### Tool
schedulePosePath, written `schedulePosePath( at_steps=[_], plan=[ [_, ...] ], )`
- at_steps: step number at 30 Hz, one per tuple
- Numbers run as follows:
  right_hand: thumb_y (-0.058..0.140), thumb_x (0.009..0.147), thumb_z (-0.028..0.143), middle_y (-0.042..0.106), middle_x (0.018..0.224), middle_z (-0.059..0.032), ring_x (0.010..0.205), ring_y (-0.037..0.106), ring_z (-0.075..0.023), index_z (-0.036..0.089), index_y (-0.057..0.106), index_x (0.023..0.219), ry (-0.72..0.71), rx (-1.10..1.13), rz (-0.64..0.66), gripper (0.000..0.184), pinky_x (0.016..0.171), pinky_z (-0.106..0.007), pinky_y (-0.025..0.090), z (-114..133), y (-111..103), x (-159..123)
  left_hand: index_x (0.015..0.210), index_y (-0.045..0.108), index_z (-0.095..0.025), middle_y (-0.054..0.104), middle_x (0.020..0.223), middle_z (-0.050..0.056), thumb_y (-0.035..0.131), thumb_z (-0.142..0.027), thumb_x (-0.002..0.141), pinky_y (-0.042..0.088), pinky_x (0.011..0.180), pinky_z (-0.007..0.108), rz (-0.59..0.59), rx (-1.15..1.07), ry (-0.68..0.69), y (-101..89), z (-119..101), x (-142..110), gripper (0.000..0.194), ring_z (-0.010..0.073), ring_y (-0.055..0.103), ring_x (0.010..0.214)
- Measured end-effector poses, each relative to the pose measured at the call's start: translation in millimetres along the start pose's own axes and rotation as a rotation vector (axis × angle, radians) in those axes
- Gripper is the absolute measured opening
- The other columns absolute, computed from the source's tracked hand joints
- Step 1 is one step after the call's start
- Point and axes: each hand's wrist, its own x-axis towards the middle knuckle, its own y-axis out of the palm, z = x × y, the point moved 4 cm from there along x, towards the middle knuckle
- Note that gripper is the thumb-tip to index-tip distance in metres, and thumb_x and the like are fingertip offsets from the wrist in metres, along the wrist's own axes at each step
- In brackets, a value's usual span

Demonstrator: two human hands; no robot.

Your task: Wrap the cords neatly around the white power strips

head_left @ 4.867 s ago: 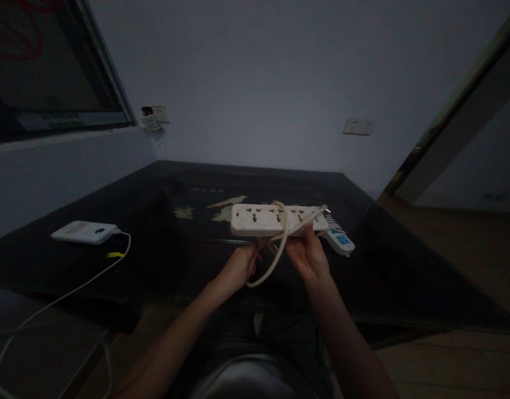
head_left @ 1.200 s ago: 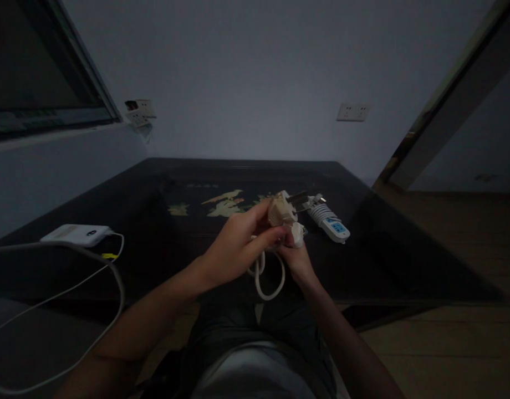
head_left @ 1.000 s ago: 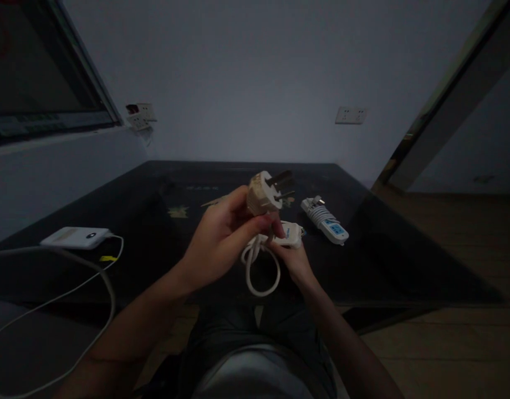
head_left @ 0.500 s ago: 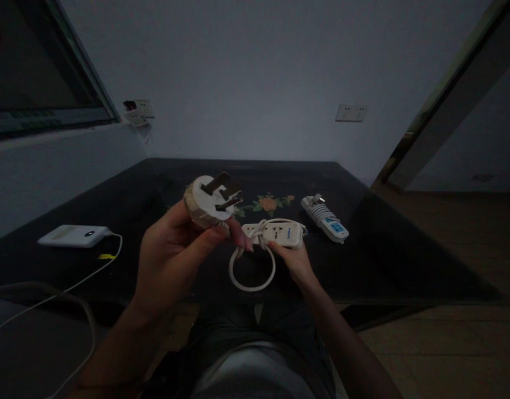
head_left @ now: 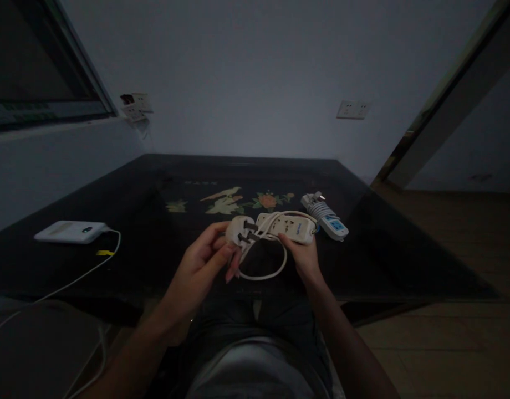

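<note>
My left hand (head_left: pixel 207 257) is closed round a white three-pin plug (head_left: pixel 239 230), its dark prongs pointing right. Just beside it, my right hand (head_left: pixel 302 256) grips the right end of a white power strip (head_left: pixel 294 227), thumb on its socket face. A white cord (head_left: pixel 265 276) loops below the strip and crosses over its left part, where the strip is partly hidden. Both are held above the front part of the dark table (head_left: pixel 188 172).
A second power strip (head_left: pixel 336 226) with blue sockets, its cord wound round it, lies at right. On the left is a white power bank (head_left: pixel 70 231) with a thin cable (head_left: pixel 82 275) and yellow tag (head_left: pixel 105 252). Wall sockets (head_left: pixel 353 110) sit behind the table.
My left hand has moved the plug away from the camera, down and right, close to the power strip. My right hand and the strip have shifted slightly right.
</note>
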Motion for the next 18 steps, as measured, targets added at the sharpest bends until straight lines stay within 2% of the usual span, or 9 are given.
schedulePosePath(
  at_steps=[4,9,14,18],
  plan=[
    [0.081,0.057,0.027,0.067,0.111,-0.0114,0.102,0.064,-0.0269,0.016,0.055,0.111,-0.036,-0.018,0.003,0.061,0.093,-0.047,0.049,5,0,-1,0.119,0.054,-0.016,0.050,0.065,-0.003,0.051,-0.040,0.090,0.034,0.048,0.018,0.006,0.167,-0.140,-2.9,27,-5,0.038,0.0081,0.043,0.053],
    [0.081,0.057,0.026,0.067,0.110,-0.0109,0.100,0.065,-0.0268,0.017,0.056,0.110,-0.042,-0.017,0.043,0.060,0.093,-0.048,0.049,5,2,0,0.114,0.060,-0.016,0.052,0.066,-0.002,0.045,-0.039,0.092,0.035,0.056,0.021,0.150,0.380,-0.201,6.7,51,-11,0.035,0.0101,0.046,0.061],
    [0.082,0.056,0.026,0.067,0.112,-0.0096,0.103,0.064,-0.0265,0.019,0.057,0.112,-0.032,-0.004,0.034,0.061,0.095,-0.048,0.048,2,-1,0,0.115,0.062,-0.014,0.053,0.062,-0.002,0.046,-0.036,0.091,0.034,0.056,0.022,0.227,0.425,-0.219,20.6,62,-14,0.036,0.0108,0.046,0.059],
    [0.082,0.056,0.026,0.067,0.114,-0.0099,0.105,0.063,-0.0269,0.019,0.057,0.112,-0.021,-0.001,0.048,0.062,0.097,-0.048,0.047,4,-1,-1,0.118,0.060,-0.013,0.053,0.063,-0.002,0.047,-0.039,0.090,0.034,0.054,0.021,0.211,0.371,-0.267,21.5,68,-14,0.040,0.0106,0.046,0.057]
  ],
)
